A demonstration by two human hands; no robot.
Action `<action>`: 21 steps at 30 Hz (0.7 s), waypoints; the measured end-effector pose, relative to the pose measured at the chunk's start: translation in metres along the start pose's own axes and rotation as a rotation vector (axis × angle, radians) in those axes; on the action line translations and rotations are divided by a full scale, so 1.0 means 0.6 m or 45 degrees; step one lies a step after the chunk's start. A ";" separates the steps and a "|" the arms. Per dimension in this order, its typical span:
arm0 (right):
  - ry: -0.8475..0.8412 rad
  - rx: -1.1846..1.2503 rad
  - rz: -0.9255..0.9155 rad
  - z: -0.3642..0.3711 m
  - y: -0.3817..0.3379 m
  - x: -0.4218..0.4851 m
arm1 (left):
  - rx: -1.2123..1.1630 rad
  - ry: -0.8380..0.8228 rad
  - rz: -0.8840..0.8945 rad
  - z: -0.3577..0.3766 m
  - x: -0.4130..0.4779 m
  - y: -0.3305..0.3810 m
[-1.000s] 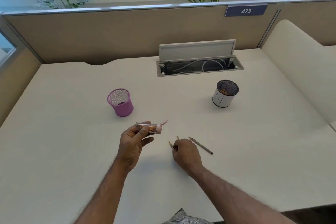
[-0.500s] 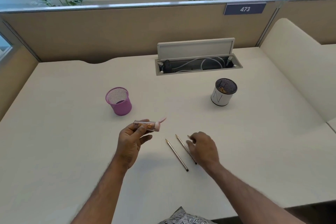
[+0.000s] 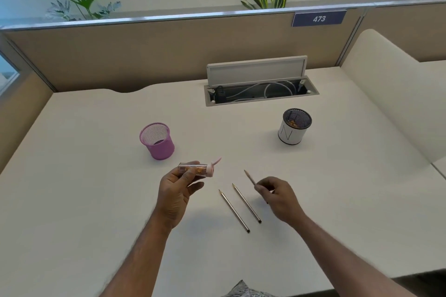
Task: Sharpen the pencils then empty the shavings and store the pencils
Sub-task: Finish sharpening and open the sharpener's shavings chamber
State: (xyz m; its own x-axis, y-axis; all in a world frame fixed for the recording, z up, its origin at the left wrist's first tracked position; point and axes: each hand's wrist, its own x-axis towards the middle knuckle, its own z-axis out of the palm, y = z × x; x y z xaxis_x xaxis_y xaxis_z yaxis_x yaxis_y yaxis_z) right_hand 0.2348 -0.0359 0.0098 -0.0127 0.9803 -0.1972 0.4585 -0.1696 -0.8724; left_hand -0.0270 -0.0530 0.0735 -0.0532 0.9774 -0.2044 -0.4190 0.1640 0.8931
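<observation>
Since half a second ago the right hand (image 3: 277, 196) has closed on the third pencil (image 3: 249, 177) — its fingertips pinch the shaft, point aimed far-left toward the sharpener (image 3: 196, 169). The left hand (image 3: 178, 190) holds that clear, pink-capped tube, thumb and fingers curled round it. Between the hands the left pencil (image 3: 234, 211) and middle pencil (image 3: 246, 203) lie side by side on the desk (image 3: 96, 200) — pink mesh cup (image 3: 158, 141) far left, white cup (image 3: 293, 132) far right.
</observation>
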 end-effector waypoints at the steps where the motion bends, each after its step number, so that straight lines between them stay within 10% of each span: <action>1: -0.039 0.249 -0.003 -0.005 -0.025 -0.012 | -0.020 0.001 0.001 -0.001 0.000 0.001; 8: -0.258 0.884 -0.087 -0.024 -0.123 -0.078 | -0.093 -0.026 -0.011 0.013 -0.002 0.004; 21: -0.341 0.612 -0.155 -0.010 -0.134 -0.085 | -0.106 -0.050 -0.055 0.047 -0.015 -0.004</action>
State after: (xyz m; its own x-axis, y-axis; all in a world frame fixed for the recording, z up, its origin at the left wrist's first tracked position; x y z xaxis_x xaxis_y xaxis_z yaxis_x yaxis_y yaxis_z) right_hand 0.2043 -0.0716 0.0925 -0.2944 0.9462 -0.1341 -0.0163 -0.1453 -0.9893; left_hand -0.0001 -0.0583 0.0844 0.0014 0.9744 -0.2248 -0.4940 0.1961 0.8471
